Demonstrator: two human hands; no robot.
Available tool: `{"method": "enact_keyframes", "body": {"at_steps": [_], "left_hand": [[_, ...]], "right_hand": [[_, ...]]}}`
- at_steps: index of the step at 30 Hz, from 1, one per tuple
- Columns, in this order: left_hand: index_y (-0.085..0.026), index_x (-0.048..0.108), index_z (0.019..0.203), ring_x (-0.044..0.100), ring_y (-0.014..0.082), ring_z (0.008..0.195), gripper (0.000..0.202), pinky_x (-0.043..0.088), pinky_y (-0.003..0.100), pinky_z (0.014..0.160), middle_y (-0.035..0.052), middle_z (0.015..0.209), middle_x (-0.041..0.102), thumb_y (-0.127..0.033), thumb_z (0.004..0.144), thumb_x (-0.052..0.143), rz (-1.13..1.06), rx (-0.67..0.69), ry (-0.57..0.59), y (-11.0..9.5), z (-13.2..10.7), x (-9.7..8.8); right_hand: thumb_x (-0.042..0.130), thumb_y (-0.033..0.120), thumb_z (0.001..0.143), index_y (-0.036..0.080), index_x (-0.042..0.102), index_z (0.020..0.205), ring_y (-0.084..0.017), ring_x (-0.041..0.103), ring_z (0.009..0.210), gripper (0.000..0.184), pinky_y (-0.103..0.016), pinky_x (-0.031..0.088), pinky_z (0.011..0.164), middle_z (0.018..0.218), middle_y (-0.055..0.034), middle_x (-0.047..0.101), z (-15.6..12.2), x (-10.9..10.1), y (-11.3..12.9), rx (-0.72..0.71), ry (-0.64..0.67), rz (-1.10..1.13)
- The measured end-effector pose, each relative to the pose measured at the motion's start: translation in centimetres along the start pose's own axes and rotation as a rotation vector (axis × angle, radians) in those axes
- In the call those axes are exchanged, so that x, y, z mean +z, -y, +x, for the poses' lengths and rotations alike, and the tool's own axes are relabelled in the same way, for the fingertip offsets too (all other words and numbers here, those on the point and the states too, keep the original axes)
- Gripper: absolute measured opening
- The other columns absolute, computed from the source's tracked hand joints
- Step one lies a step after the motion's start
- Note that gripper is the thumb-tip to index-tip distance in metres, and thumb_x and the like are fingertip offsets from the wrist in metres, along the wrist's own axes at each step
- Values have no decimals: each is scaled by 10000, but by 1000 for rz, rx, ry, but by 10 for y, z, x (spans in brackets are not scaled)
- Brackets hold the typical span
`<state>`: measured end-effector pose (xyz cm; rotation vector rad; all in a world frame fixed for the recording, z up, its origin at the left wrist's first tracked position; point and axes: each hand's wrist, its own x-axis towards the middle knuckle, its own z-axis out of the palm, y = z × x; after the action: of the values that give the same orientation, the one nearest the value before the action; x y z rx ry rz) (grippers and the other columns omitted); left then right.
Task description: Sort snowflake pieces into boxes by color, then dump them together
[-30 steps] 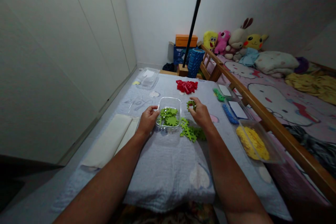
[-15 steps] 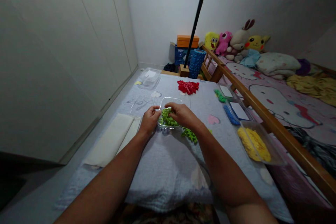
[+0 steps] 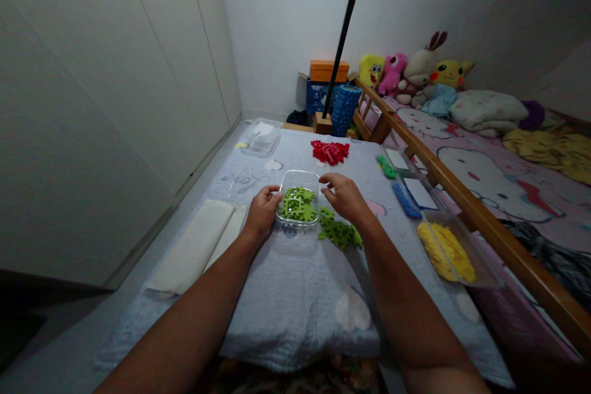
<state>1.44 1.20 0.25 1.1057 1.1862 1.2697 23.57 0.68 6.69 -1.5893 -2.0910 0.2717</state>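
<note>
A clear plastic container stands on the cloth in front of me with light green interlocking plastic pieces inside. My left hand is closed on its left side, thumb at the rim. My right hand is beside the right rim, fingers curved and thumb apart, with nothing visible between them; whether it touches the rim I cannot tell. A loose pile of light green pieces lies on the cloth just right of the container, below my right wrist.
Red pieces lie at the back. Along the right edge are containers with green pieces, blue pieces and yellow pieces. An off-white folded cloth lies left; another clear container stands back left.
My right hand has come out of the container and moved right to its right rim, uncovering the green pieces inside. My left hand has stayed on the left side.
</note>
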Motion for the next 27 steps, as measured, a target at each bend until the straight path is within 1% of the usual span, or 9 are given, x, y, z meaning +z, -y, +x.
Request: {"method": "enact_keyframes", "body": {"at_steps": [2, 5, 7, 9, 12, 15, 19, 22, 27], "left_hand": [[-166, 649, 992, 521, 135, 567, 442, 380, 260, 557, -58, 621, 550, -480, 681, 677, 0, 2, 2, 1, 0, 0], [-163, 647, 1003, 506, 130, 561, 448, 377, 260, 558, -62, 619, 548, -481, 688, 679, 11, 10, 2, 2, 0, -1], [-162, 650, 1002, 508, 131, 564, 446, 376, 261, 559, -61, 622, 551, -480, 691, 681, 25, 15, 1, 3, 1, -1], [-162, 656, 1002, 513, 134, 570, 440, 376, 262, 561, -58, 625, 555, -479, 697, 680, 38, 20, 1, 3, 2, -2], [-161, 661, 1005, 514, 134, 575, 438, 374, 262, 563, -56, 630, 558, -480, 705, 678, 48, 30, -2, 5, 2, -2], [-161, 658, 1010, 503, 131, 568, 439, 366, 259, 556, -57, 627, 553, -481, 710, 679, 49, 31, -1, 6, 3, -3], [-161, 658, 1018, 495, 125, 561, 440, 363, 254, 554, -59, 633, 551, -481, 716, 680, 46, 33, 6, 7, 3, -3], [-161, 659, 1016, 489, 123, 555, 448, 358, 251, 547, -60, 635, 549, -484, 706, 683, 40, 27, 3, 6, 2, -3], [-165, 662, 1006, 497, 127, 555, 430, 351, 248, 538, -59, 626, 547, -476, 710, 682, 35, 21, 5, 5, 1, -2]], "right_hand": [[622, 119, 897, 168, 706, 1123, -210, 678, 979, 246, -336, 491, 914, 1129, -108, 746, -7, -4, -11, 43, 69, -45], [672, 205, 896, 157, 710, 1124, -229, 673, 1054, 235, -330, 469, 946, 1149, -117, 747, -18, -3, -18, 75, 242, -126], [703, 286, 889, 163, 700, 1176, -246, 662, 1102, 312, -330, 457, 957, 1195, -123, 737, -24, 1, -15, 97, 326, -182], [722, 353, 873, 169, 672, 1245, -259, 660, 1104, 419, -331, 458, 934, 1221, -129, 725, -28, 5, -9, 136, 373, -236], [724, 373, 852, 166, 642, 1272, -276, 649, 1108, 476, -335, 456, 905, 1239, -146, 703, -30, 10, 2, 165, 407, -302], [698, 329, 853, 162, 637, 1237, -278, 632, 1132, 424, -335, 446, 913, 1247, -156, 686, -30, 12, 6, 165, 407, -330], [693, 300, 841, 164, 629, 1234, -268, 625, 1121, 420, -336, 448, 926, 1233, -152, 680, -29, 14, -3, 177, 368, -312], [689, 277, 831, 162, 630, 1220, -257, 625, 1094, 410, -335, 459, 924, 1200, -147, 677, -28, 13, -14, 197, 258, -267], [691, 246, 809, 178, 635, 1180, -217, 646, 1000, 381, -320, 501, 875, 1119, -103, 673, -25, 17, -31, 199, 66, -57]]}}
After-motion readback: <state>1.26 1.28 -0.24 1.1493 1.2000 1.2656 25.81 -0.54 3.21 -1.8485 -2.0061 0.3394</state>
